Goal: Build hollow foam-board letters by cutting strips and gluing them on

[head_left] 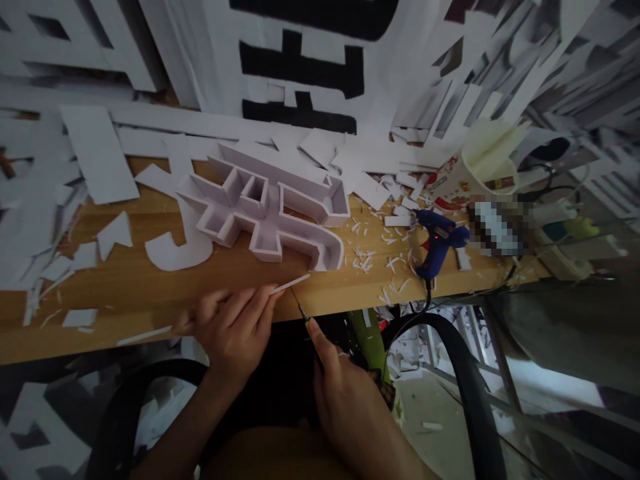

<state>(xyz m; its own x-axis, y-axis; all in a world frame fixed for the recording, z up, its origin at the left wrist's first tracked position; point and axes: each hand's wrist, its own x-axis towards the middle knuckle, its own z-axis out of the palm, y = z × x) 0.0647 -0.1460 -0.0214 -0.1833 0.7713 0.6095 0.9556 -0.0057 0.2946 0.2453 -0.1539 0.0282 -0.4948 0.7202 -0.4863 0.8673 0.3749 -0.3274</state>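
Note:
At the front edge of the wooden table, my left hand is closed on a thin white strip, whose free end points right. My right hand grips a craft knife with a yellow and dark handle. Its blade points up and left, close to the strip; whether they touch I cannot tell. Just beyond my hands stands a white hollow letter form with raised walls, resting on the table. Left of it lies a flat white hook-shaped piece.
A blue glue gun with a red light stands right, its cord over the edge. Behind it is a paper bucket holding pale sticks or strips. White offcuts and shavings litter the table. A chair armrest curves below right.

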